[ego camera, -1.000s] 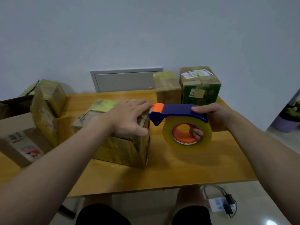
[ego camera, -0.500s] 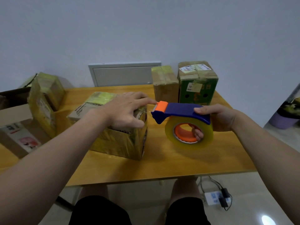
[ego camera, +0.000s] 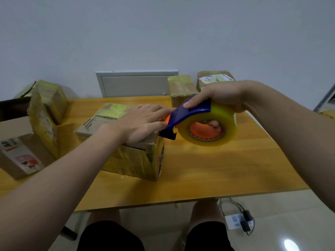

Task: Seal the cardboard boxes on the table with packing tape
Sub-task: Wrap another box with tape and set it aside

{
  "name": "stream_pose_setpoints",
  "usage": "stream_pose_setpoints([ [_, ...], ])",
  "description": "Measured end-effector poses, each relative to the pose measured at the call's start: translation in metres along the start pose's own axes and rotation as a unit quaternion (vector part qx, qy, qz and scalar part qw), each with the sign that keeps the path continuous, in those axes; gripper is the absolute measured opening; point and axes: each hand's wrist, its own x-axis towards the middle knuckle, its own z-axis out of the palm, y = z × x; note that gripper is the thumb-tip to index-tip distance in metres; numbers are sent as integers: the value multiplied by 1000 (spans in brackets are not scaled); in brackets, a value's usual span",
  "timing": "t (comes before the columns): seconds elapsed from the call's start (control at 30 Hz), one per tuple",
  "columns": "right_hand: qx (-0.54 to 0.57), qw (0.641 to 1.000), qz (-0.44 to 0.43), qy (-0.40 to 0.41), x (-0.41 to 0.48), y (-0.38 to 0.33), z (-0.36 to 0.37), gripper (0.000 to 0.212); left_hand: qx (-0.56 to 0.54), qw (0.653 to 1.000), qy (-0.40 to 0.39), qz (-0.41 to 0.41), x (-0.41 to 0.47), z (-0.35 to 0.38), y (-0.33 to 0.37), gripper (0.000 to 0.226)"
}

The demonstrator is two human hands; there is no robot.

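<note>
The left grip (ego camera: 143, 124) lies flat with straight fingers, pressing on top of the cardboard box (ego camera: 130, 158), which stands on the surface (ego camera: 217, 174). Just right of the box, the right grip (ego camera: 223, 96) curls round the tape dispenser (ego camera: 192, 113), whose nose is at the box's top right edge.

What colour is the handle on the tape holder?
The handle is dark blue. It shows best in the head view, which is the only one.

Background: plain pale wall (ego camera: 163, 33) with a grey metal panel (ego camera: 136, 85) set low in it. Lower right: white power strip (ego camera: 233, 221) on glossy floor (ego camera: 290, 211), black adapter (ego camera: 247, 214) plugged in, thin cable (ego camera: 235, 203) leading upward.
</note>
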Motion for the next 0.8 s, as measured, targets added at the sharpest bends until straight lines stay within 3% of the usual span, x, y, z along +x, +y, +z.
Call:
stream_pose_setpoints([
  [0.1, -34, 998, 51, 16, 11, -20, 9, 34, 13, 1000, -9, -4, 0, -2, 2, 70],
  [0.23, -164, 979, 107, 52, 51, -19, 51, 39, 36, 999, -11, 4, 0, -4, 5, 73],
  [0.43, -113, 982, 148, 44, 34, 0, 37, 44, -109, 993, 48, -6, -5, -2, 0, 55],
  [0.53, -113, 980, 137, 91, 17, 12, 23, 54, -84, 994, 74, -13, 0, 0, 2, 30],
  [0.67, -24, 979, 93, 182, -1, 34, 20, 60, -64, 993, 99, -28, 3, 2, 5, 6],
  [0.8, 36, 958, 17, 285, -1, 44, 36, 51, -54, 986, 132, -89, 13, 8, 14, 16],
])
